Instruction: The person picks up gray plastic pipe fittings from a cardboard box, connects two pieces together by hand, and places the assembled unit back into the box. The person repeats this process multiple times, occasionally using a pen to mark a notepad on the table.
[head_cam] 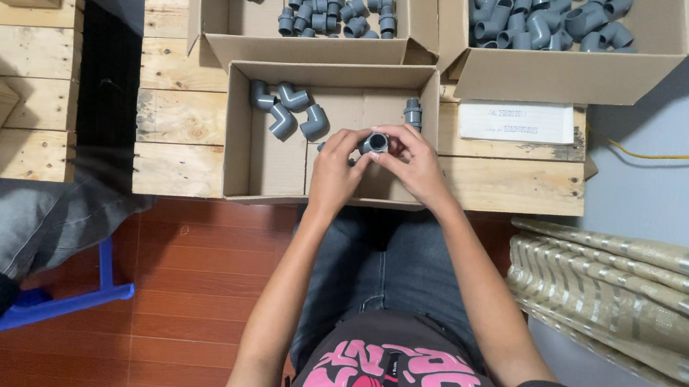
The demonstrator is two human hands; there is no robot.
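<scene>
**Both hands on one grey fitting, over the middle box**

The left hand [337,167] and right hand [411,162] close together on one grey pipe fitting [376,143], fingers curled round it. Its open bore faces up toward the camera. Both hands are equally near. The fitting sits above the middle box [240,137], which holds four elbows [289,108] to the left. Two fuller boxes [425,58] stand beyond on the wooden surface [175,118].

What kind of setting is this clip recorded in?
Likely a small informal assembly or packing spot: cardboard boxes full of grey pipe fittings sit on a wooden pallet, and both hands hold one fitting.
</scene>
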